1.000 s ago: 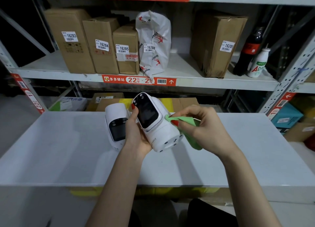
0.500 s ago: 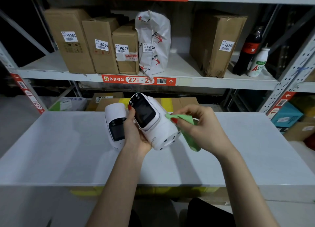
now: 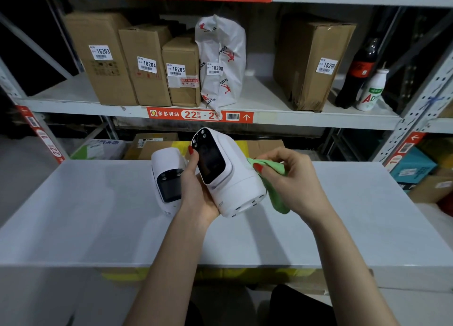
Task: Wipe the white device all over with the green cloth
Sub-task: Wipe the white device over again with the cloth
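The left hand (image 3: pixel 196 193) grips the device (image 3: pixel 228 176), a smooth, glossy white rounded body with a black glass face, tilted above the matte white table (image 3: pixel 98 227). The right hand (image 3: pixel 296 186) pinches the soft, crumpled green cloth (image 3: pixel 274 178) against the device's right side. A second, similar white unit (image 3: pixel 168 178) stands just left, behind the left hand.

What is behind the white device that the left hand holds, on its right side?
The green cloth, pinched by the right hand, lies against that side of the white device. How far the cloth reaches behind is hidden.
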{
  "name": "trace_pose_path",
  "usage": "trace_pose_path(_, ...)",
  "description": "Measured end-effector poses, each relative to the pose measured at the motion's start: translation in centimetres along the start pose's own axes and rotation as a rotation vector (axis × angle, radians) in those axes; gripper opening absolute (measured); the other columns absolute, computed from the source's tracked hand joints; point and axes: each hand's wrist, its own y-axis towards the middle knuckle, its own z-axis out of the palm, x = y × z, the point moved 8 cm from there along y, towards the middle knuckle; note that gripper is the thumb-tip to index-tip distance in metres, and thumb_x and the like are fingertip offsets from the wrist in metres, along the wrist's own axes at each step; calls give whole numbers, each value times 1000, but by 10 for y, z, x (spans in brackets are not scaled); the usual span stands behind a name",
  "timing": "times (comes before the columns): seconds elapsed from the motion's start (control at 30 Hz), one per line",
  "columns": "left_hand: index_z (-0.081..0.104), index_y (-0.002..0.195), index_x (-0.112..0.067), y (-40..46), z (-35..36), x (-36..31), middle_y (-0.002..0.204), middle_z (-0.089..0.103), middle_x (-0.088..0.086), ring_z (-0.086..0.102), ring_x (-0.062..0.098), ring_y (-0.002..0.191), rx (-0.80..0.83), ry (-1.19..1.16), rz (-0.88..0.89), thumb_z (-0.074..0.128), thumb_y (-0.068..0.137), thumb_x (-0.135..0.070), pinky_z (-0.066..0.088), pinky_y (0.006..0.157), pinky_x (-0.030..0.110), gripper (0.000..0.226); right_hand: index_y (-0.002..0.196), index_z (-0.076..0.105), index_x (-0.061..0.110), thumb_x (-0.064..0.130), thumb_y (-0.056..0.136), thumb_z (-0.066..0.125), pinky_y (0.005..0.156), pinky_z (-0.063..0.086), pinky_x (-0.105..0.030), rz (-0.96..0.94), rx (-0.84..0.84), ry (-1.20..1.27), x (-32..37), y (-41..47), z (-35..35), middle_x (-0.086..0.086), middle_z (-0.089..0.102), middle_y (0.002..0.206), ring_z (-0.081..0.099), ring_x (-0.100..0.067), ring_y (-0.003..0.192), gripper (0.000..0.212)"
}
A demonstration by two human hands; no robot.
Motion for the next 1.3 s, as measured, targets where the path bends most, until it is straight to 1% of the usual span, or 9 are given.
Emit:
trace_pose_path(0.27, 75, 101, -15, 0, 3, 2, 98, 76, 10, 73, 29, 83, 30, 22, -8, 50, 92, -58, 56, 83, 41, 50, 79, 68, 18, 6, 85, 67, 68, 49, -27, 11, -67, 10, 0, 1, 0, 5, 70, 80, 61, -16, 75, 14)
trace_pose_path(0.43, 80, 76, -17, 3, 0, 2, 85, 77, 7, 74, 26, 69, 15, -20, -1, 50, 94, -56, 59, 64, 35, 52, 77, 69, 17, 5, 86, 63, 70, 53, -34, 111, 36, -53, -12, -1, 2, 0, 70, 82, 65, -23, 80, 16)
trace_pose_path(0.57, 74, 94, -20, 3, -6, -3, 88, 77, 5, 74, 25, 73, -59, -59, 29, 53, 92, -57, 59, 67, 34, 42, 75, 69, 16, 8, 86, 68, 61, 47, -27, 91, 71, 49, -2, -5, 0, -1, 68, 74, 59, -17, 69, 14)
trace_pose_path(0.67, 74, 93, -21, 1, -9, -4, 85, 77, 5, 72, 27, 79, -93, -83, 43, 54, 91, -57, 57, 72, 37, 41, 77, 71, 13, 9, 83, 72, 60, 47, -22, 31, 131, 158, 12, -8, 1, -2, 70, 74, 59, -11, 65, 8)
trace_pose_path(0.77, 73, 90, -20, 0, -7, -3, 80, 77, 6, 70, 28, 80, -95, -100, 38, 52, 92, -58, 55, 78, 40, 43, 76, 72, 13, 9, 82, 73, 61, 47, -21, 15, 140, 170, 15, -8, 2, -1, 71, 75, 60, -10, 67, 8)
trace_pose_path(0.9, 71, 84, -16, -3, -2, -2, 72, 75, 10, 72, 28, 61, -80, -111, 29, 52, 93, -55, 54, 72, 42, 44, 76, 73, 16, 7, 82, 73, 63, 48, -23, 9, 100, 122, 12, -7, 2, -1, 72, 77, 61, -16, 72, 11)
trace_pose_path(1.07, 69, 94, -16, -1, -1, 1, 78, 76, 14, 73, 31, 67, -82, -87, 18, 48, 94, -59, 55, 69, 43, 48, 81, 77, 18, 6, 79, 76, 66, 47, -16, -68, 239, 104, 26, -13, 12, 10, 72, 83, 64, -11, 79, 12)
trace_pose_path(1.17, 68, 94, -16, -1, -2, 2, 76, 76, 14, 73, 31, 64, -85, -81, 13, 46, 95, -59, 54, 69, 43, 48, 78, 76, 23, 6, 79, 76, 66, 46, -14, -80, 220, 83, 26, -13, 12, 13, 70, 82, 64, -12, 80, 17)
trace_pose_path(1.3, 71, 101, -15, -1, -3, 1, 90, 77, 15, 72, 32, 83, -94, -91, 19, 51, 92, -60, 55, 81, 45, 49, 79, 75, 17, 9, 82, 74, 67, 48, -20, -34, 140, 96, 17, -8, 7, 5, 73, 79, 63, -14, 77, 9)
